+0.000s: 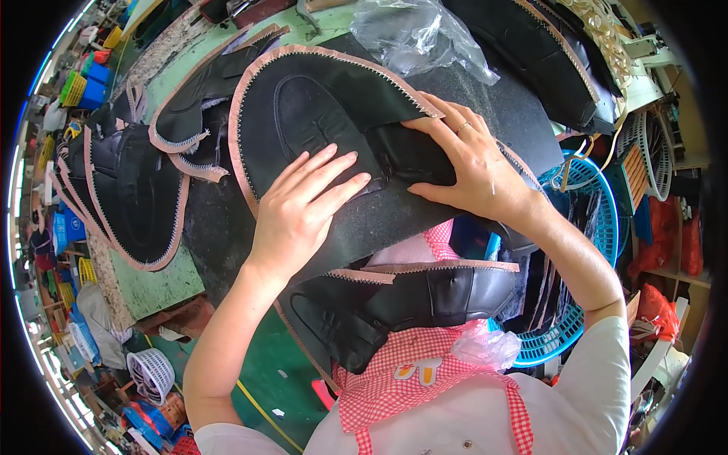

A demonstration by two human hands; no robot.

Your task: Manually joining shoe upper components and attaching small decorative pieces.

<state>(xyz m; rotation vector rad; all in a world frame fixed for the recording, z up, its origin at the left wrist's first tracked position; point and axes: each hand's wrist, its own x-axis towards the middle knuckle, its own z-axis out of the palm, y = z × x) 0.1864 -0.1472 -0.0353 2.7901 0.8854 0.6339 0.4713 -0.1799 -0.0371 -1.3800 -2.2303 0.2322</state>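
Note:
A black leather shoe upper (318, 106) with a pinkish, zigzag-stitched edge lies over a dark board (208, 220). My left hand (299, 208) rests on its front part, fingers spread and flat. At the heel end, my right hand (478, 163) grips the upper between thumb and fingers; what lies under the palm is hidden. Another black shoe upper (409, 299) lies across my lap on a red checked apron (413, 353). To the left, more black uppers (136, 197) with the same stitched edges are piled on the bench, one (189, 106) right beside the upper under my hands.
A crumpled clear plastic bag (413, 34) lies at the board's far edge, near large black pieces (531, 61). A blue plastic basket (565, 341) with dark pieces stands at my right. The green bench top (155, 284) shows at left, with a white basket (152, 375) below.

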